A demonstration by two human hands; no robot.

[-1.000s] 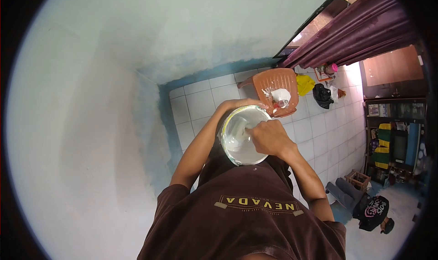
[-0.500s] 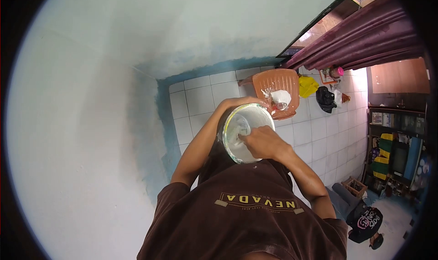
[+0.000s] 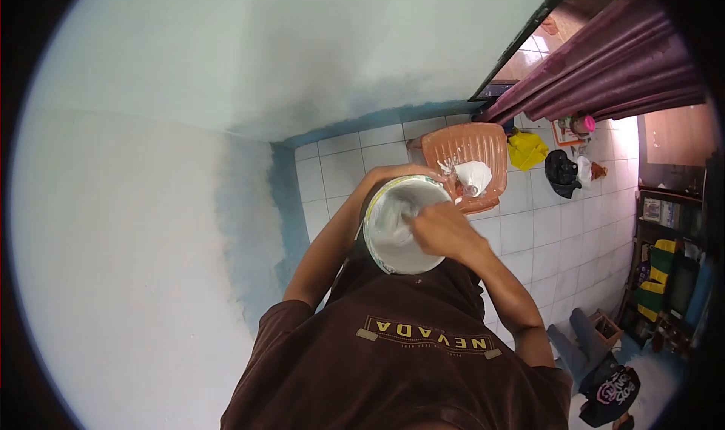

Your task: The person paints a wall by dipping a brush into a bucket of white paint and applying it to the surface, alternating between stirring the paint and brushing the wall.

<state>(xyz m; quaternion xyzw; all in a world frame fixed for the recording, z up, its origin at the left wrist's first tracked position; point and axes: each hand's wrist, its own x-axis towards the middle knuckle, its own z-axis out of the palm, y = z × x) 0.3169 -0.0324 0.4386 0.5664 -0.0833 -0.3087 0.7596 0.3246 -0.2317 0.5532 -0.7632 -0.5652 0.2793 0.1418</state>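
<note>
Left hand (image 3: 408, 171) clasping white bucket (image 3: 418, 258), right hand (image 3: 444, 230) closed over it, held item unclear, nearer rim than before

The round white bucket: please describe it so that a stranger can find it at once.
Start from the brown T-shirt filling the bottom of the view. Just above it, the bare left hand lies along the round white bucket. Unlike the ribbed orange plastic chair beyond, it has a wide round mouth, a yellow-streaked rim and the bare right hand reaching in.
</note>
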